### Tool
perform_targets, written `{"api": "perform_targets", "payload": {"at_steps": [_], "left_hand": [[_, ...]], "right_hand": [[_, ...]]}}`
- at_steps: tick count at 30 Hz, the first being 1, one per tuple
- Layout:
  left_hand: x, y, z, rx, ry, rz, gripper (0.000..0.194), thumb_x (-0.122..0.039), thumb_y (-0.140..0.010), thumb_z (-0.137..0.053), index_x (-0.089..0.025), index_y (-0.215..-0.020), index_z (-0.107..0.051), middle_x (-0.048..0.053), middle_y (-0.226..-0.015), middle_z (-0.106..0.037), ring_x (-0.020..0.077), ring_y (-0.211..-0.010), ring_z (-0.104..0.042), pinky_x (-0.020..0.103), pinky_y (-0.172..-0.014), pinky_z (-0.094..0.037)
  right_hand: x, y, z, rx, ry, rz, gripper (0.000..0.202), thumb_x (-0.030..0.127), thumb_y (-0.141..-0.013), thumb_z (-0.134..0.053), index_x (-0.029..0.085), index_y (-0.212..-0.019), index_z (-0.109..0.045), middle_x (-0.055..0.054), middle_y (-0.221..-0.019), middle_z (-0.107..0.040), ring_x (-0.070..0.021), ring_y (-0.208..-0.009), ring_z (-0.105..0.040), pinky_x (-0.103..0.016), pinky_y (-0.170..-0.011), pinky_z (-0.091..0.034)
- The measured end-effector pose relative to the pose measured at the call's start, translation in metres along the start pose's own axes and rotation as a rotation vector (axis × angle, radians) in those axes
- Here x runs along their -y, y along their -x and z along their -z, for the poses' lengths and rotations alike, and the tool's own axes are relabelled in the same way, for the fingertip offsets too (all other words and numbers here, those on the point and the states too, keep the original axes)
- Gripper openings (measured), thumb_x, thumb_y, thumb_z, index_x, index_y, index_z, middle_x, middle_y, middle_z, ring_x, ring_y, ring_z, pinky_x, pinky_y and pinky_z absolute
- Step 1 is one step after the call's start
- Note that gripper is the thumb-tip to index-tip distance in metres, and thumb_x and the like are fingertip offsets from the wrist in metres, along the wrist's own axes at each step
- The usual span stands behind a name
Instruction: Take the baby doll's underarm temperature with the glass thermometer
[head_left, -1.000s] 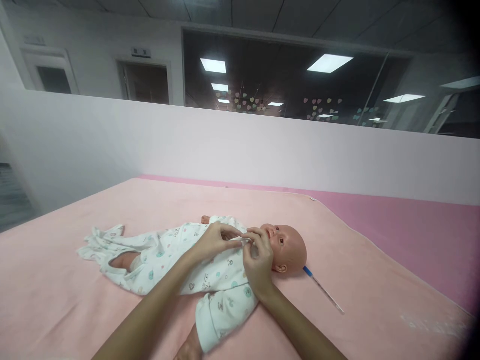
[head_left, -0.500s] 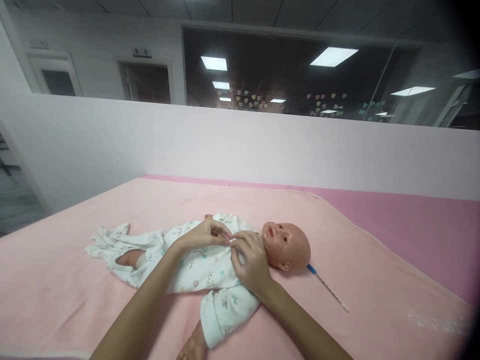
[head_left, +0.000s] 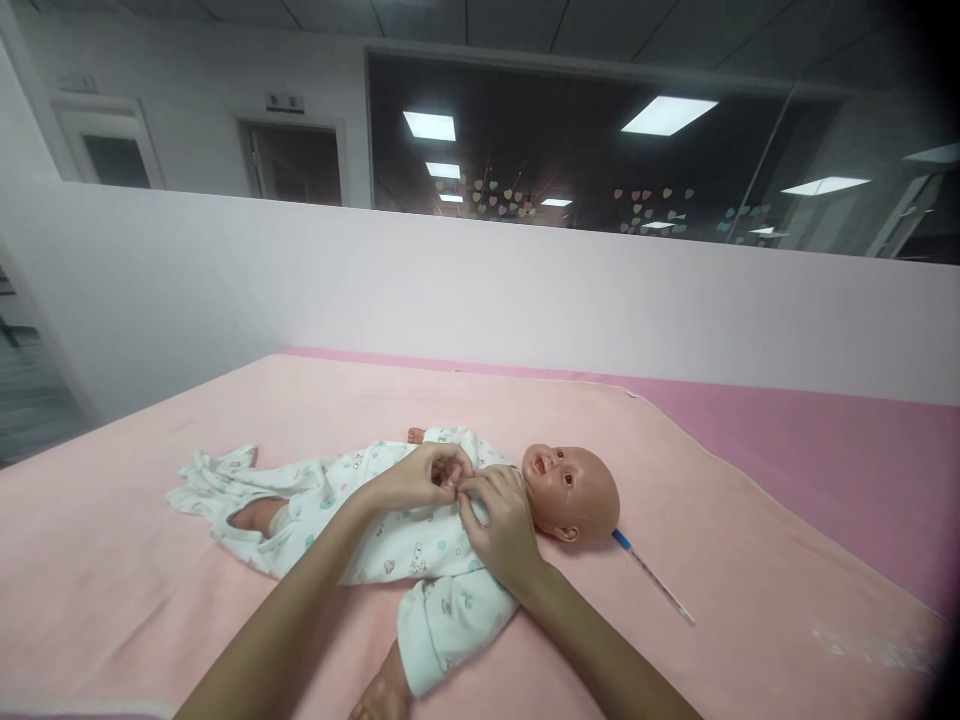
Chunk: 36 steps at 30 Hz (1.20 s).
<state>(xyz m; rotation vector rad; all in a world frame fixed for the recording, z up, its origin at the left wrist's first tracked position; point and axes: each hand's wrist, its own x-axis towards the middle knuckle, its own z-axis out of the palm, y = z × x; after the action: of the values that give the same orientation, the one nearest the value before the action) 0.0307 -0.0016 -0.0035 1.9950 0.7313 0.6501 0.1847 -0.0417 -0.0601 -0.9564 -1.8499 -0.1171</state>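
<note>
A baby doll (head_left: 574, 490) lies on its back, head to the right, dressed in a white printed garment (head_left: 401, 550). Over its chest, my left hand (head_left: 420, 475) has its fingers curled and their tips pinched on the garment's front. My right hand (head_left: 499, 515) meets it from the right, thumb and forefinger closed on the same part of the cloth near the neckline. The fingertips of both hands touch or nearly touch. A bare leg of the doll shows through an opening in the garment at the left.
A thermometer-like stick with a blue end (head_left: 652, 577) lies right of the doll's head. Beneath everything is a peach cloth (head_left: 750, 560) over a pink surface (head_left: 810, 450). A white partition (head_left: 525, 290) rises behind.
My left hand's fingers have curled and shifted slightly at the chest, showing more of its inner side. My right hand stays nearly in place. The doll's far hand shows a little more.
</note>
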Motion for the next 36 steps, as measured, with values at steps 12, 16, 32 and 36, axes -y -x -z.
{"api": "perform_targets", "payload": {"at_steps": [12,16,32,36], "left_hand": [[0.003,0.009,0.002,-0.092,-0.234,0.034,0.015,-0.022,-0.073,-0.051,-0.017,-0.086,-0.057,-0.003,-0.061,-0.046,0.0103,-0.058,-0.043,0.021,-0.053,-0.034],[0.001,0.011,0.005,-0.061,-0.289,0.044,0.017,-0.025,-0.072,-0.053,-0.016,-0.085,-0.06,-0.002,-0.066,-0.049,0.0113,-0.061,-0.043,0.022,-0.055,-0.033],[-0.004,0.01,-0.003,-0.045,-0.215,0.058,0.01,-0.021,-0.075,-0.039,-0.018,-0.077,-0.049,-0.001,-0.072,-0.049,0.0131,-0.062,-0.042,0.023,-0.058,-0.034],[-0.001,0.01,-0.002,-0.029,-0.237,0.054,0.011,-0.023,-0.078,-0.039,-0.019,-0.079,-0.049,-0.001,-0.074,-0.05,0.0138,-0.066,-0.044,0.024,-0.062,-0.036]], "right_hand": [[-0.002,0.0,0.0,-0.074,-0.093,-0.062,0.017,0.011,-0.081,-0.045,0.021,-0.083,-0.059,-0.002,-0.076,-0.06,-0.0169,-0.076,-0.049,-0.031,-0.069,-0.037],[-0.001,0.0,0.001,-0.107,-0.104,-0.071,0.017,0.012,-0.082,-0.045,0.021,-0.083,-0.059,-0.002,-0.076,-0.06,-0.0169,-0.076,-0.05,-0.032,-0.07,-0.037],[0.001,0.001,0.001,-0.107,-0.124,-0.034,0.017,0.01,-0.081,-0.045,0.021,-0.081,-0.059,-0.001,-0.075,-0.061,-0.0164,-0.074,-0.05,-0.032,-0.068,-0.037],[0.0,0.001,0.0,-0.116,-0.124,-0.025,0.017,0.009,-0.081,-0.046,0.02,-0.08,-0.059,-0.001,-0.075,-0.061,-0.0164,-0.073,-0.049,-0.032,-0.068,-0.037]]}}
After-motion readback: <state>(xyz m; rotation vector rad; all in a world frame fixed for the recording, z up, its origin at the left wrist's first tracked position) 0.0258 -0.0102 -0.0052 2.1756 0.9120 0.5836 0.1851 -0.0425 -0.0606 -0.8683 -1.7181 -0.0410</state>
